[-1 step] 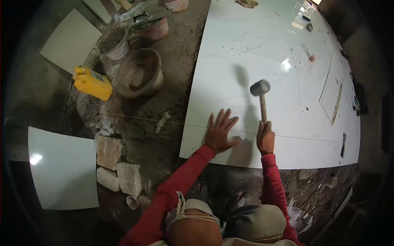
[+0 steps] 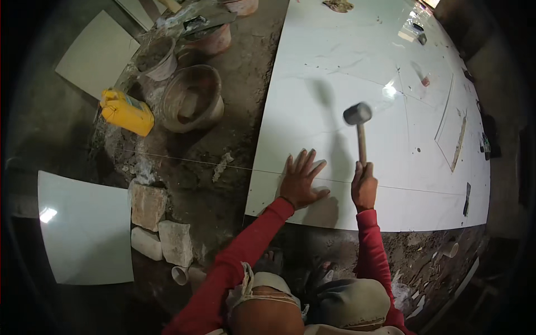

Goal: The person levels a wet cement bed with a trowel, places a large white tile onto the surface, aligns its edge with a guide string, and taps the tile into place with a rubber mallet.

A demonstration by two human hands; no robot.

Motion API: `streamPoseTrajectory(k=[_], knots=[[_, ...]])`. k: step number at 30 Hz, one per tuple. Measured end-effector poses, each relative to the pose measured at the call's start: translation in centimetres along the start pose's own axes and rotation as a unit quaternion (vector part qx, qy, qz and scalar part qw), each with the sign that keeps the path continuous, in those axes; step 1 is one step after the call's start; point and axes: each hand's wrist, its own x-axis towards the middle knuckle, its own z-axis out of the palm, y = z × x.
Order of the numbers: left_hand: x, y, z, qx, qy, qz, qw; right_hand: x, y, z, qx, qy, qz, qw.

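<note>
My left hand [image 2: 300, 181] lies with fingers spread on the white tiled surface [image 2: 290, 100], near its left edge. My right hand [image 2: 364, 184] grips the wooden handle of a mallet [image 2: 357, 114] with a dark cylindrical head, held over the tiles right of my left hand. A thin taut string [image 2: 407, 188] runs across the tiles by both hands and on over the dirt to the left. The mallet and my hands cast shadows on the white surface.
Left are a yellow jug [image 2: 125, 114], mortar-stained buckets [image 2: 192, 100], loose tiles [image 2: 84, 229] [image 2: 92, 53] and stone blocks [image 2: 176, 243]. A pipe end [image 2: 451, 249] lies in the dirt at right. Small tools and scraps [image 2: 484, 142] sit along the tiles' right edge. My knees are at the lower edge.
The mallet and my right hand have moved slightly up and to the right. My left hand stays spread in nearly the same place, very slightly further right.
</note>
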Motion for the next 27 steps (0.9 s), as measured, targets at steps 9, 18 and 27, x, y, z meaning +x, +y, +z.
streamPoseTrajectory(k=[9,18,27], knots=[[1.8,-3.9,0.6,-0.052,0.030,0.011,0.998,2.3,-4.2,1.8,0.042,0.013,0.022,0.999],[2.0,-6.0,-0.2,0.014,0.060,-0.073,0.995,3.1,-5.7,5.3,0.097,0.055,-0.035,0.993],[3.2,-5.7,0.1,-0.013,0.082,-0.069,0.994,5.7,-3.6,8.1,0.011,0.013,-0.055,0.998]])
